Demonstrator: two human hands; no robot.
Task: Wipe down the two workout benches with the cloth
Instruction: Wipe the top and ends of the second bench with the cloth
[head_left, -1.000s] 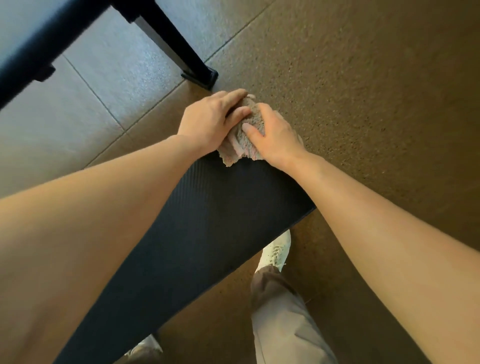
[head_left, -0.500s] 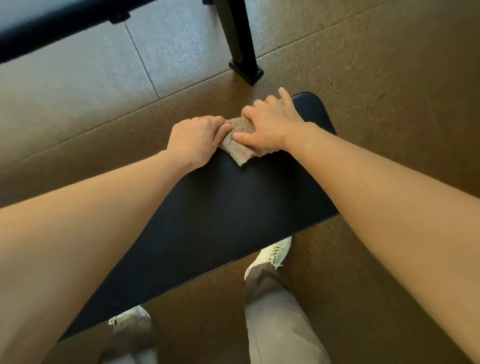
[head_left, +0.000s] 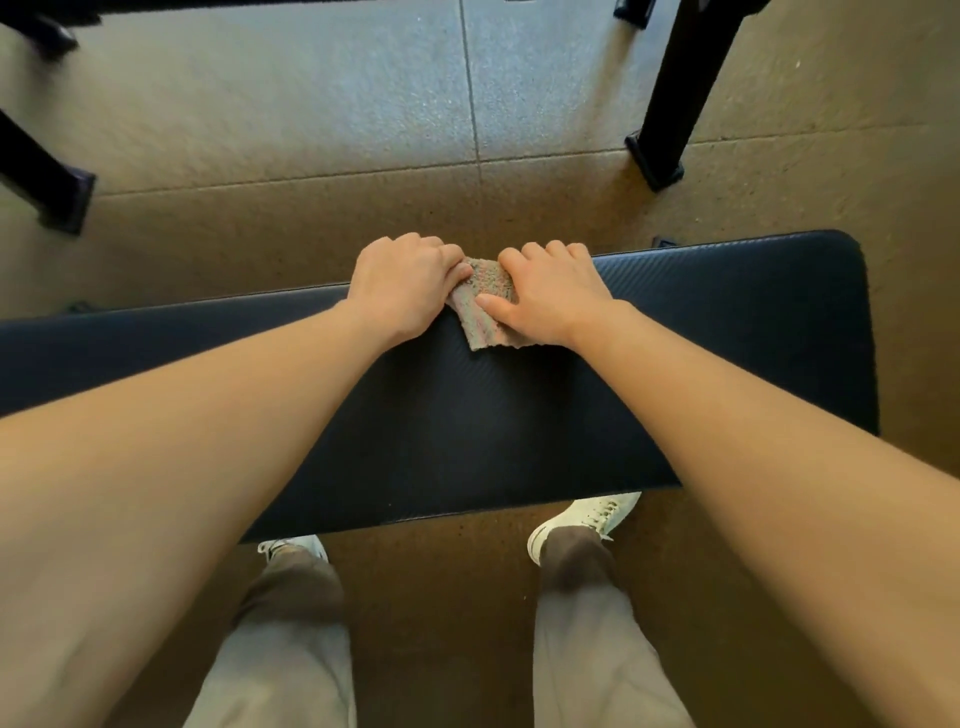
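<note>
Left grip (head_left: 405, 286) is curled tight, knuckles up, pinning the left edge of the cloth (head_left: 485, 312). Right grip (head_left: 550, 299) curls over the cloth's right side, thumb laid across it. Between the two, the cloth lies bunched at the far edge of the dark padded bench (head_left: 727, 343).
</note>
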